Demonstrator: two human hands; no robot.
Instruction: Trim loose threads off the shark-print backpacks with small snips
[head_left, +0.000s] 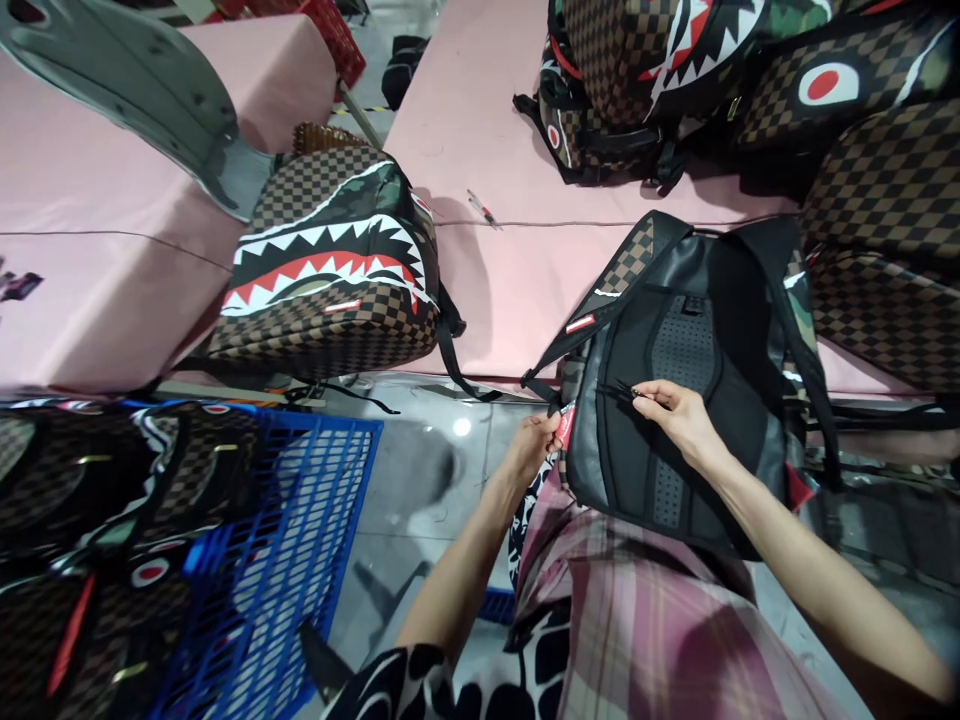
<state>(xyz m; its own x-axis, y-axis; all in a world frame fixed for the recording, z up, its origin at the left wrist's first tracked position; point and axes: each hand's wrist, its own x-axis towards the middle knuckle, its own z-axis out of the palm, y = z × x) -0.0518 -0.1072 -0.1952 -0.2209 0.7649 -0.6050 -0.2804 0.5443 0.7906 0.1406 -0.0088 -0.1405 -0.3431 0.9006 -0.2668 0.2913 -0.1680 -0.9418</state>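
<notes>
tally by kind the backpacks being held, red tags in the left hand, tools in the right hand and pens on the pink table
Held backpack: 1
Red tag, left hand: 1
Small black tool, right hand: 1
Pen: 1
Total: 4

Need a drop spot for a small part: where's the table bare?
Free: pink tabletop between the left shark-mouth backpack and the black-backed backpack, nearer than the pen; also beyond it, left of the piled backpacks. Crowded: right side, under that pile.
</notes>
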